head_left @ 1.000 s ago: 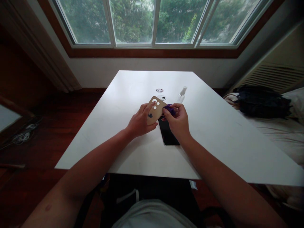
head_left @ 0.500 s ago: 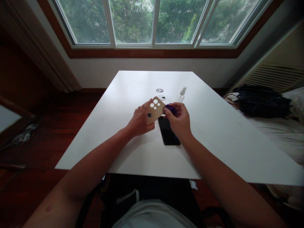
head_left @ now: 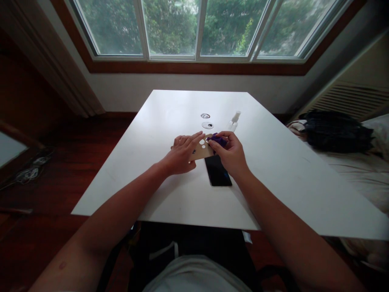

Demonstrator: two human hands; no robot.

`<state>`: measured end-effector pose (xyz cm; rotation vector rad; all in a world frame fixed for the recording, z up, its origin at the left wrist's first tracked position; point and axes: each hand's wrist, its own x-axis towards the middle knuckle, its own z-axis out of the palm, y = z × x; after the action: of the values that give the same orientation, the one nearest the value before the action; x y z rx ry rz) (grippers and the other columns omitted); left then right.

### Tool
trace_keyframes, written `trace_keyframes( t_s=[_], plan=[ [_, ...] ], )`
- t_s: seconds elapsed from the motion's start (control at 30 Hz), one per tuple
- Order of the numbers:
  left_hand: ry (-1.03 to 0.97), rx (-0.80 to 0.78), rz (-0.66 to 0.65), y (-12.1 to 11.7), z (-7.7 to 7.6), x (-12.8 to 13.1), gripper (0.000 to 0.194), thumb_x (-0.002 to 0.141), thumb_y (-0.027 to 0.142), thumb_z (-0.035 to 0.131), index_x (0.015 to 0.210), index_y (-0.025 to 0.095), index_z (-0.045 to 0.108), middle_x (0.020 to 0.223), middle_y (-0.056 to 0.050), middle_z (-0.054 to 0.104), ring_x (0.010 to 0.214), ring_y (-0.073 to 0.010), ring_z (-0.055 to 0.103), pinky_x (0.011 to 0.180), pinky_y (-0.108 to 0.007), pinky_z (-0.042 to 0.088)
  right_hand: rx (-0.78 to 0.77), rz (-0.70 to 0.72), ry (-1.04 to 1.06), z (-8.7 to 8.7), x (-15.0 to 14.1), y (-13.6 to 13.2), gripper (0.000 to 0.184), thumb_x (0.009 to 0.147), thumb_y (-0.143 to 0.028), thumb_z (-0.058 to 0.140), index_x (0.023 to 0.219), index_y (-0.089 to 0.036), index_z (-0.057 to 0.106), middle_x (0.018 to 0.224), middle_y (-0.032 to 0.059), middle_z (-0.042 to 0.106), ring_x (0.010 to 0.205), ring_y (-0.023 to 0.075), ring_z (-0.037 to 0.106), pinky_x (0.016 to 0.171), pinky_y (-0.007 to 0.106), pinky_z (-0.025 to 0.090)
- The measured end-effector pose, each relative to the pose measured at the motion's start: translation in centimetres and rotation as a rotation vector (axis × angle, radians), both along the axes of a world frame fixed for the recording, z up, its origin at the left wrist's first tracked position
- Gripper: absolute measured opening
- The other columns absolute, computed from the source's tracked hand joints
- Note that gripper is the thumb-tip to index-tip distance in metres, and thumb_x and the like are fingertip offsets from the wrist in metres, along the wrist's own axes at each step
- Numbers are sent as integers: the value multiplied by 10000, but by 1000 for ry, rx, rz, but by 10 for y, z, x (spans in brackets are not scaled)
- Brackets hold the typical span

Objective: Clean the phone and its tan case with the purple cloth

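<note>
Left grip (head_left: 181, 153) clamps a round-holed tan case (head_left: 201, 153); right grip (head_left: 230, 151) pinches crumpled purple cloth (head_left: 219, 140).

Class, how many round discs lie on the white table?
2: the far disc, nearer the window, and the near disc, closer to the phone case. Others may be hidden.

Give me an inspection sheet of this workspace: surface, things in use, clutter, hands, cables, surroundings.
Surface: smooth white tabletop.
Things in use: tan phone case with round cutouts; crumpled purple cloth; black rectangular smartphone, lying flat.
Clutter: two small round discs and a clear plastic spray bottle, beyond the hands.
Hands: left hand grips the case; right hand pinches the cloth at the case's edge.
Cables: pale tangled cables on the reddish-brown floor, left.
Surroundings: white-framed glass window ahead; black fabric bundle at right.
</note>
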<state>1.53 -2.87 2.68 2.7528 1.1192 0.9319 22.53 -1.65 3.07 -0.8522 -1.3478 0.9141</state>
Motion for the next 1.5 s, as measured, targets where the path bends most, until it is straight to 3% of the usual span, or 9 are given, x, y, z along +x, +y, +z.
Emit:
trace_keyframes(
  t_s=[0.13,0.3,0.47,0.57,0.67,0.87,1.17,1.33,1.5],
  plan=[
    [3,38,69,2,-4,1,988,776,119,645,1644,244,190,1681,-135,326,1479,-333,359,1251,-522,142,-18,-46,64,0,-1,0,351,754,-364,873,1000,-255,647,963,-13,735,848,152,688,748,280,558],
    [-225,65,286,11,-16,2,1007,826,370,768,1630,193,188,1671,-210,299,1542,-373,266,1257,-527,154,-52,-193,245,0,-2,4,404,730,-366,886,1010,-262,614,969,-17,734,835,146,700,660,242,568],
    [-583,-195,491,20,-21,0,979,820,522,776,1582,157,282,1641,-255,303,1506,-398,323,1205,-550,285,-89,-219,461,0,-3,5,459,706,-331,897,1011,-277,559,989,-42,723,867,138,724,663,225,601],
    [-719,-548,329,22,-19,3,702,890,571,682,1420,146,504,1398,-223,588,1199,-326,617,1002,-469,492,-149,-201,517,1,-8,2,473,681,-312,910,1001,-264,565,981,-36,733,840,128,727,649,208,608],
    [-811,-787,150,21,-16,9,527,934,571,626,1269,164,609,1120,-142,726,942,-234,684,820,-358,539,-226,-140,505,-2,-14,-1,479,669,-319,919,995,-250,574,959,-31,739,788,121,723,631,204,616],
    [-1242,-1031,-56,18,-9,10,438,931,460,688,1225,141,636,1303,-173,696,1027,-232,713,850,-362,580,-365,60,412,-8,-22,-7,527,641,-316,948,977,-236,550,929,-17,753,809,152,749,655,234,653],
    [-1217,-1027,-19,20,-7,5,416,881,435,756,1146,130,657,1153,-150,751,856,-199,737,716,-304,588,-323,-9,387,-11,-13,2,466,684,-351,927,988,-230,595,915,-28,758,805,144,748,749,288,668],
    [-1169,-928,33,22,-11,4,461,893,538,709,1128,145,651,1073,-120,758,765,-170,709,611,-258,554,-355,57,320,-9,-7,1,443,681,-349,929,996,-219,646,916,-11,764,820,148,750,734,268,659],
    [-1174,-939,10,20,-10,7,485,915,554,667,1188,154,662,1082,-106,764,815,-191,720,702,-308,590,-407,203,264,-8,-9,-2,423,681,-361,931,978,-220,664,929,0,767,783,153,747,698,276,661]
  ],
)
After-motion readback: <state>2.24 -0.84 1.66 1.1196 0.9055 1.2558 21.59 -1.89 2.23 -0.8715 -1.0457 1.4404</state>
